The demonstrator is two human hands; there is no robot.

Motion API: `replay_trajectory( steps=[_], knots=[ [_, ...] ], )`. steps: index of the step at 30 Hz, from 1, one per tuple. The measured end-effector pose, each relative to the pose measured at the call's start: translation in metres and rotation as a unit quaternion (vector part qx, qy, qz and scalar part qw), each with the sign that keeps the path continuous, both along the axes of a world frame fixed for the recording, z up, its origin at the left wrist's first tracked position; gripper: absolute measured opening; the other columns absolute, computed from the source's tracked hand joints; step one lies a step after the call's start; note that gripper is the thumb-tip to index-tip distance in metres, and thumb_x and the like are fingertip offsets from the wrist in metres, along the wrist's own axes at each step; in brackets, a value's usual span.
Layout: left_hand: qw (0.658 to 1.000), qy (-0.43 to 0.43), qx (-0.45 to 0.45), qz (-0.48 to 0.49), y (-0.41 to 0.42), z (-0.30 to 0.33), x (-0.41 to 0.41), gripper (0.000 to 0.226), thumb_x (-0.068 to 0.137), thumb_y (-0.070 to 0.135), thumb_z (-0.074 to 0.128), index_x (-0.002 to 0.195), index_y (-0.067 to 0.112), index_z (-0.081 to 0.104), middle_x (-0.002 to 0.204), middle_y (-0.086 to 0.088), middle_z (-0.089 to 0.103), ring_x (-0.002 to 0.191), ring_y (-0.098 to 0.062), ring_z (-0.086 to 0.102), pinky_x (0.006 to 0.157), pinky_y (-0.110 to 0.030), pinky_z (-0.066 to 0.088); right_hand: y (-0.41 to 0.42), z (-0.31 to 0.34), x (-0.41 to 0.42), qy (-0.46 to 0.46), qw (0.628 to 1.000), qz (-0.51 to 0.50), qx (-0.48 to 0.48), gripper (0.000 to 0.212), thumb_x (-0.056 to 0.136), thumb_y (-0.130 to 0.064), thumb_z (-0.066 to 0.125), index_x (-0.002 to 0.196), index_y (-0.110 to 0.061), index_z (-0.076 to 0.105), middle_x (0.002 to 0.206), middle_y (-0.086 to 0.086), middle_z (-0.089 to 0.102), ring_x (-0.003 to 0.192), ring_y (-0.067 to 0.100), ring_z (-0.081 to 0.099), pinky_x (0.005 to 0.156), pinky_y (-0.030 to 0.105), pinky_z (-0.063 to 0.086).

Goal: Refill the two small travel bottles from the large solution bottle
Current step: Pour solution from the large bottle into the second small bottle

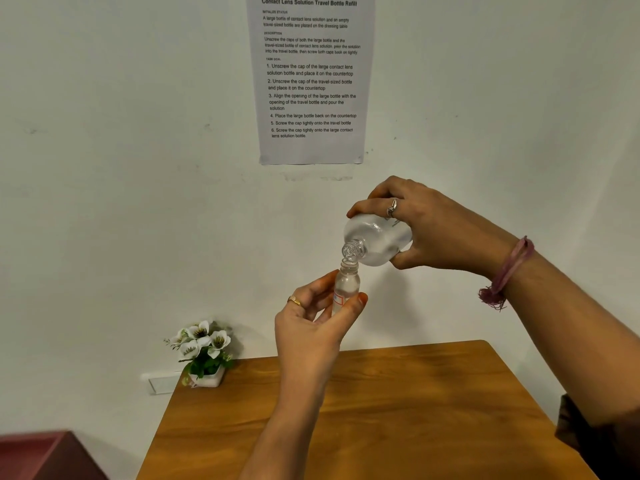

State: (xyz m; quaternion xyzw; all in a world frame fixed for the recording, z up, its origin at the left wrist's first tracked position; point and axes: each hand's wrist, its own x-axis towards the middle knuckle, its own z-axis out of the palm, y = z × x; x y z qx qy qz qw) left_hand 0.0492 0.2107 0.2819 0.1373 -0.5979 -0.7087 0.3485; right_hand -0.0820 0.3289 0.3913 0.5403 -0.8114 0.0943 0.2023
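One small travel bottle [346,285] is held upright above the table [381,410] by the left hand [311,327], while the large solution bottle [375,240] is gripped and tipped by the right hand [436,226]. The two mouths are almost touching, so the pouring step looks under way. Next, the big bottle should be tipped back up before the small one is overfilled

Count, head view: hands, 2 — left hand [311,327] and right hand [440,230]; bottles, 2 — 1 large solution bottle [379,240], clear, uncapped, and 1 small travel bottle [346,289], clear, uncapped; second travel bottle not in view; caps, 0 visible; rings, 2 — 1 gold ring [294,301] on left hand, 1 silver ring [392,207] on right; thread bracelet [509,271], 1, right wrist; table [398,410], 1, wood; flower pot [204,355], 1, white blooms approx. 4–5, exact no. unclear; printed sheet [311,77] on wall, 1, listing 6 numbered steps; dark red item [45,455] at lower left, 1.
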Motion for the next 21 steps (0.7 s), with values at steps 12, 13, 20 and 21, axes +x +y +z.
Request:
replay_trajectory(
  steps=[12,13,20,21],
  knots=[
    [1.0,0.005,-0.003,-0.007,0.003,0.0,-0.001,0.039,0.068,0.008,0.082,0.103,0.021,0.07,0.095,0.004,0.076,0.091,-0.004,0.07,0.084,-0.027,0.058,0.004,0.001,-0.001,0.004,1.0,-0.001,0.006,0.073,0.068,-0.018,0.078,0.132,-0.034,0.046,0.122,-0.002,0.046,0.107,0.016,0.045,0.085,0.023,0.04],
    [1.0,0.005,-0.003,-0.008,0.003,0.0,-0.001,0.04,0.068,0.008,0.082,0.104,0.02,0.07,0.095,0.004,0.076,0.091,-0.004,0.07,0.084,-0.027,0.057,0.004,0.001,-0.001,0.003,1.0,0.0,0.005,0.073,0.068,-0.018,0.078,0.132,-0.034,0.046,0.122,-0.003,0.046,0.107,0.015,0.045,0.085,0.023,0.04],
    [1.0,0.006,-0.002,-0.01,0.005,-0.001,-0.002,0.039,0.067,0.009,0.083,0.101,0.024,0.07,0.095,0.004,0.076,0.09,-0.003,0.07,0.079,-0.021,0.058,0.009,-0.007,-0.011,-0.037,0.999,0.016,-0.013,0.076,0.065,-0.021,0.081,0.131,-0.033,0.047,0.114,-0.006,0.046,0.099,0.011,0.045,0.079,0.012,0.036],
    [1.0,0.005,-0.003,-0.011,0.006,-0.002,-0.002,0.039,0.067,0.009,0.083,0.102,0.023,0.07,0.096,0.004,0.075,0.09,-0.003,0.07,0.08,-0.022,0.058,0.01,-0.009,-0.012,-0.05,0.998,0.017,-0.02,0.075,0.064,-0.021,0.081,0.131,-0.033,0.048,0.111,-0.008,0.045,0.098,0.01,0.045,0.078,0.009,0.035]
  ],
)
